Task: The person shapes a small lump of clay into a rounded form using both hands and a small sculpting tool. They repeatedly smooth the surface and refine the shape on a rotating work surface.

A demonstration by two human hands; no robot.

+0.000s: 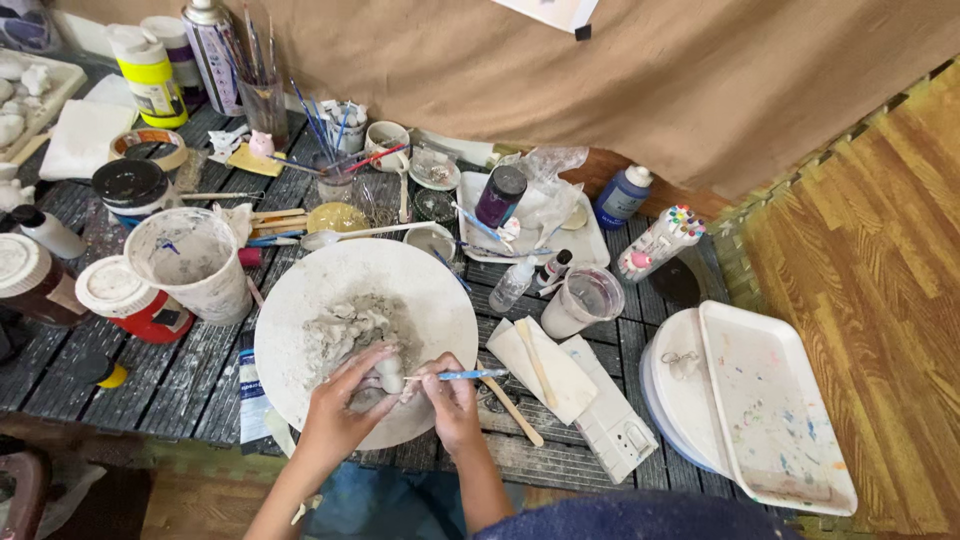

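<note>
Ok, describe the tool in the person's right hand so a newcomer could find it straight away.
Start at the big round white board in the middle of the dark slatted table. At its near right edge the right hand pinches a thin tool lying almost level. Its light blue handle sets it apart from the plain wooden sticks beside it.

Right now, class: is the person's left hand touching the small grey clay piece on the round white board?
Touching. The head view shows the left hand wrapped around the small grey clay piece.
</note>
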